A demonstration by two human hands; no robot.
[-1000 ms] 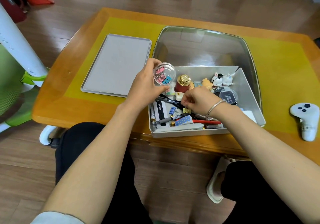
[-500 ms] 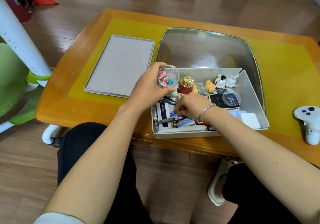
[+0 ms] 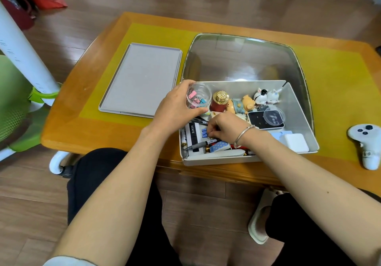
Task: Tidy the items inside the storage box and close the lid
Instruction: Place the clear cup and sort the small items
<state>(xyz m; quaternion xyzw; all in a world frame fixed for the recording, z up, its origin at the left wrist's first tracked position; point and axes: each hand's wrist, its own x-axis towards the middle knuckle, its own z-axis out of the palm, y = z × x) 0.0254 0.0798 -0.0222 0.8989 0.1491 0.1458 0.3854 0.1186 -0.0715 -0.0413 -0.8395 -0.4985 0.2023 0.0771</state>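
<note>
A grey storage box (image 3: 299, 121) sits at the table's front edge, its clear front panel (image 3: 243, 59) folded down flat behind it. My left hand (image 3: 175, 109) grips a small clear jar (image 3: 199, 98) holding pink and blue binder clips, over the box's left rim. My right hand (image 3: 224, 128) reaches into the box and pinches a blue binder clip (image 3: 204, 133) lying on the pens. Figurines (image 3: 266, 96), a red bottle with a gold cap (image 3: 219, 101), a black device with the jar's clear lid (image 3: 273, 116) on it, and white blocks fill the box.
The grey box lid (image 3: 142, 80) lies flat on the yellow mat left of the box. A white controller (image 3: 367, 144) rests at the table's right edge. A green chair and white pole (image 3: 22, 55) stand to the left. My knees are under the table's front edge.
My right hand moved left inside the box, from near the black device to the blue clip. My left hand lowered the jar slightly toward the box's rim.
</note>
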